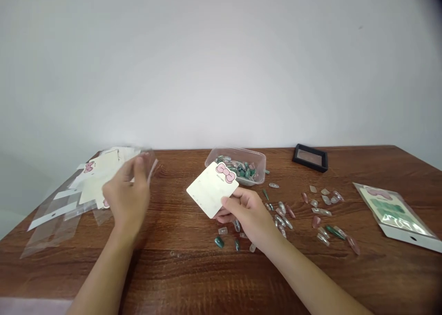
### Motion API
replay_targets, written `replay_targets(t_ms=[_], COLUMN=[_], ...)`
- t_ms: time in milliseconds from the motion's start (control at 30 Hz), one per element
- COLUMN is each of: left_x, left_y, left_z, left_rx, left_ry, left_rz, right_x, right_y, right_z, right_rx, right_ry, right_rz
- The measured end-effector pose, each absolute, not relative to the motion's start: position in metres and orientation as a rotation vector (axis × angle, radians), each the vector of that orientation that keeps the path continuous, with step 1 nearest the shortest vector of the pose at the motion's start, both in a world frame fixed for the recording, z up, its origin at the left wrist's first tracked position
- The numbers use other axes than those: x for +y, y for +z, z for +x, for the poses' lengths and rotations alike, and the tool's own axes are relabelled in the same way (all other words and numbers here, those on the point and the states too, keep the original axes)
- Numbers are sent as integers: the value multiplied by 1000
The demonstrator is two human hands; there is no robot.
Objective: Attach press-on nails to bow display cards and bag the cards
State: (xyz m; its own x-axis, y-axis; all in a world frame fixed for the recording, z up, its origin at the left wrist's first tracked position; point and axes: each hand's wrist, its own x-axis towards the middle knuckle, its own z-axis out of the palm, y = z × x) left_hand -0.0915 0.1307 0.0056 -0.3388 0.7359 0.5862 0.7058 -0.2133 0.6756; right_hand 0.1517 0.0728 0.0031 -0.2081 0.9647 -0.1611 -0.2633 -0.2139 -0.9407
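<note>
R hand [250, 213] grips cream card w/ pink bow print [209, 190] by lower edge, fingers off printed face; L hand [127, 197] blurred by clear poly bags [51, 227], grip unclear. Glossy press-on nails [321, 211] strewn on grained wood table [193, 278], more in plastic tub [260, 167].

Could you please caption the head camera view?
Right hand holds a bow-printed card over scattered press-on nails; left hand nears clear sleeves.
</note>
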Motion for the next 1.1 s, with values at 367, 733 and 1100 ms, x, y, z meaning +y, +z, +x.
replay_targets(t_ms=[367,733,1100], left_x=[120,124,119], left_y=[-8,-14,24], left_z=[-55,-65,-14], left_rx=[2001,1857,969], left_ry=[372,734,1059], left_rz=[2454,2227,1548], right_x=[76,77,84], right_y=[8,7,18], right_z=[161,163,170], right_rx=[-1062,-1055,-1045], right_ry=[1508,1489,1658], right_rz=[-993,-974,-822])
